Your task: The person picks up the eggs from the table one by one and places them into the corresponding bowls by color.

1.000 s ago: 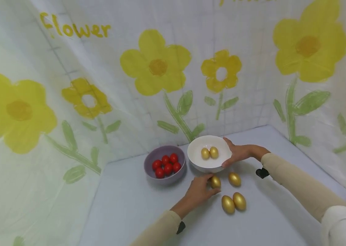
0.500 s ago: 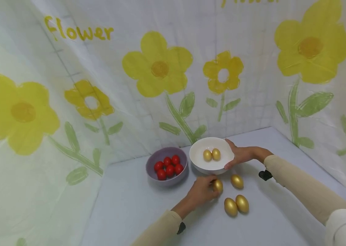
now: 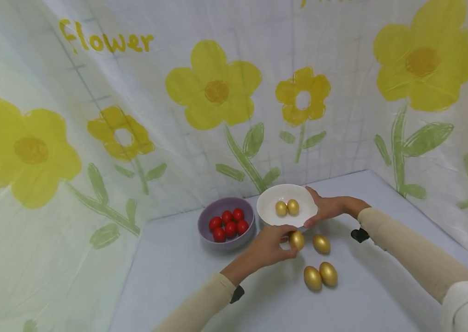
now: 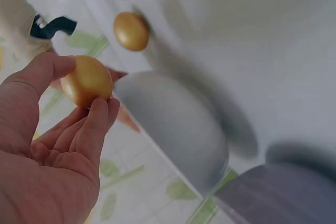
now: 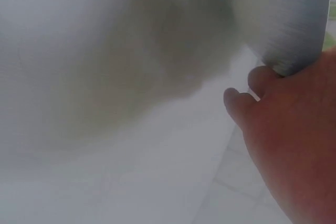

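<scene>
A golden egg [image 3: 297, 240] is pinched between the thumb and fingertips of my left hand [image 3: 265, 251], raised off the table just in front of the white bowl [image 3: 267, 210]. The left wrist view shows the thumb at one end of this egg and the fingertips on its other side. My right hand [image 3: 328, 207] grips the bowl's right side at the rim; in the right wrist view its fingers [image 5: 262, 80] curl against the bowl's outer wall. Two golden eggs [image 3: 287, 207] lie side by side inside the bowl. Another egg [image 3: 321, 244] and a touching pair [image 3: 320, 275] rest on the table nearby.
A purple bowl [image 3: 226, 246] holding several red balls [image 3: 230, 228] stands close to the left of the white bowl. Behind both hangs a white curtain [image 3: 167, 184] painted with yellow flowers, along the back edge of the pale table [image 3: 167, 276].
My left hand has closed on the golden egg, lifted it off the table and brought it up toward the white bowl's front rim. My right hand has kept its grip on the bowl.
</scene>
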Available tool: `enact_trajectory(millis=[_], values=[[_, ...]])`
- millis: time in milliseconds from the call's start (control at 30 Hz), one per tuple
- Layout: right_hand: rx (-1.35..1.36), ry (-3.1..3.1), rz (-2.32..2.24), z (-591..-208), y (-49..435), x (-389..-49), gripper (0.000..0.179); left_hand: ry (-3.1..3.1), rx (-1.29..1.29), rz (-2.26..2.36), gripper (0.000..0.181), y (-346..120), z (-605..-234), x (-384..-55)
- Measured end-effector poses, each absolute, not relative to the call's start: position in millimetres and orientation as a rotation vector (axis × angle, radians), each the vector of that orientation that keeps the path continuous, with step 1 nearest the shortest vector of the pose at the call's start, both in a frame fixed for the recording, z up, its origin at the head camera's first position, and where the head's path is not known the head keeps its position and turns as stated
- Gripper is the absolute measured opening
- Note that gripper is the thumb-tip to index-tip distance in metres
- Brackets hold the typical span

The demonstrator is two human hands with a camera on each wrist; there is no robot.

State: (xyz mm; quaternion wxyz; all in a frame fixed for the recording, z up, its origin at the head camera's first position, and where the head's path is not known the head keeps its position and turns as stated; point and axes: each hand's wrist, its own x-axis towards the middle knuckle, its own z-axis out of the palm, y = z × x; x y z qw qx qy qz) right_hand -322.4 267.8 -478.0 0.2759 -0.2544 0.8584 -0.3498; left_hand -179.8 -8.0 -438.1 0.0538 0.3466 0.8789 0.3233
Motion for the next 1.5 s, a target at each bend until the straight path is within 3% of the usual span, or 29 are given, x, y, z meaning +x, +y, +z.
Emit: enact_trajectory(millis=[300, 767, 867, 1033, 1500], values=[[-0.627, 2.326, -0.892, -477.2, 275.2, -320.8, 0.148, 2.855, 0.927, 0.889, 0.044, -14.3, -407.8, -204.8], [-0.545, 2.322, -0.877, -486.3, 269.9, -312.3, 0.149, 3.015, 0.643, 0.425, 0.049, -18.8, -432.0, -264.2], [-0.558, 2.324, -0.865, -488.8, 264.2, -310.1, 0.149, 3.000, 0.579, 0.414, 0.045, -18.9, -436.3, -271.3], [-0.559, 2.335, -0.830, -485.8, 259.1, -307.0, 0.148, 3.015, 0.570, 0.274, 0.018, -17.8, -443.0, -280.2], [-0.529, 2.344, -0.815, -469.2, 269.0, -316.1, 0.144, 3.015, 0.559, 0.034, 0.019, 4.3, -447.1, -298.6]])
